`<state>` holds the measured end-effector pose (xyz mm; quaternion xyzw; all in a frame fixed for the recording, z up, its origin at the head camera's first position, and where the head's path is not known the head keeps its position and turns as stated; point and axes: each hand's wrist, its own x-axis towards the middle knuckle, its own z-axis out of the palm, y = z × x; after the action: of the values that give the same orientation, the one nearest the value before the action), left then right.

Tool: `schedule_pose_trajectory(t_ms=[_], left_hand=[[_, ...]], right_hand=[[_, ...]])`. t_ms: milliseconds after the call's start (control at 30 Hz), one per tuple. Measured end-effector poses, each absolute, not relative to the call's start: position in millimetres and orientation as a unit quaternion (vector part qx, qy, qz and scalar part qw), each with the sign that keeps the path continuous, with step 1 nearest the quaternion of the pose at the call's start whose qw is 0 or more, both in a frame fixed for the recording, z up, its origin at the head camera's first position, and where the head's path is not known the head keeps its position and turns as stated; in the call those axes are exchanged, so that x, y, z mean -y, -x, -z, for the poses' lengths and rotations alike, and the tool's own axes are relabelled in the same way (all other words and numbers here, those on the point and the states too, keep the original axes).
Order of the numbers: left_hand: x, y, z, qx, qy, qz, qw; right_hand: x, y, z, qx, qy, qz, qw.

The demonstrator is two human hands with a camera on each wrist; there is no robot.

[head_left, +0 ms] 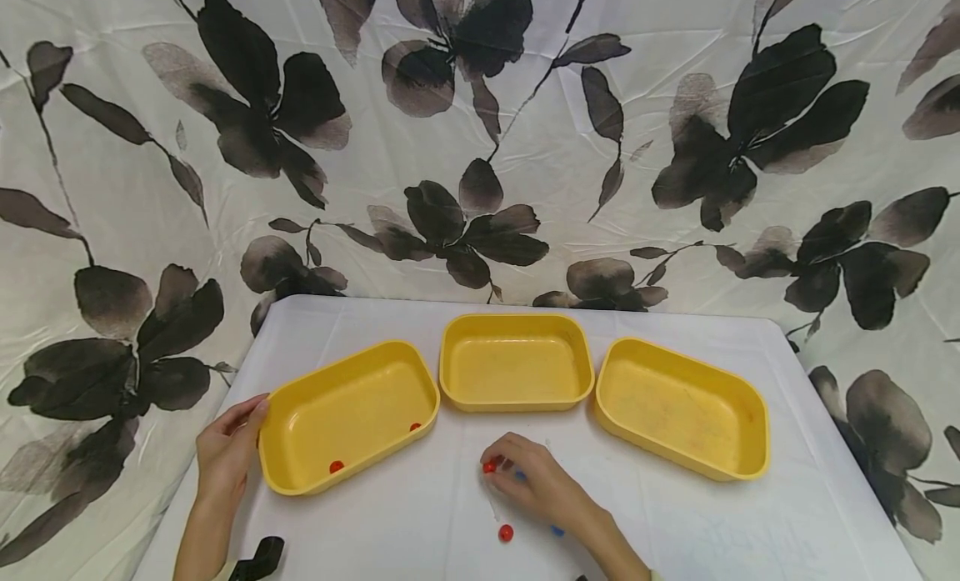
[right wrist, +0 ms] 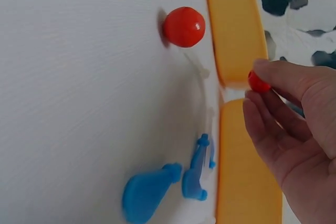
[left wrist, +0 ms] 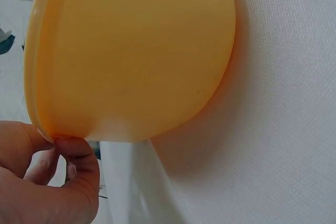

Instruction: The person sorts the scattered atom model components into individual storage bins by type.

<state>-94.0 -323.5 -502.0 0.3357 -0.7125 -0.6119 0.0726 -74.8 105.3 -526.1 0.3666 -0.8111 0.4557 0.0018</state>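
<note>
My left hand (head_left: pixel 225 452) pinches the outer rim of the left yellow tray (head_left: pixel 352 402) between thumb and fingers, as the left wrist view also shows. Two small red beads (head_left: pixel 337 466) lie inside that tray, along its near side. Over the table's middle, my right hand (head_left: pixel 543 485) pinches another red bead (right wrist: pixel 258 82) between thumb and fingertips. One more red bead (right wrist: pixel 184 27) rests on the white cloth close by. Blue plastic pieces (right wrist: pixel 149 195) lie under and beside the right hand, partly hidden by it in the head view.
A middle yellow tray (head_left: pixel 516 364) and a right yellow tray (head_left: pixel 682 410) stand at the back, with nothing seen inside. A black object (head_left: pixel 258 558) shows by the left forearm. Behind the white table (head_left: pixel 375 523) hangs a floral cloth (head_left: pixel 450 147).
</note>
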Motion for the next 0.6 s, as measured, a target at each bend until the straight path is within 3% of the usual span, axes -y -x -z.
schedule_pose_trajectory(t_ms=[367,600], left_hand=[[323.9,93.2,503.0,0.723,-0.334,0.6,0.072],[324.6,94.4,504.2,0.725,-0.335,0.598,0.069]], right_hand=[[-80.7,87.2,510.2,0.808,-0.329,-0.488,-0.017],[-67.9,96.4,504.5,0.799,-0.33,-0.503,0.004]])
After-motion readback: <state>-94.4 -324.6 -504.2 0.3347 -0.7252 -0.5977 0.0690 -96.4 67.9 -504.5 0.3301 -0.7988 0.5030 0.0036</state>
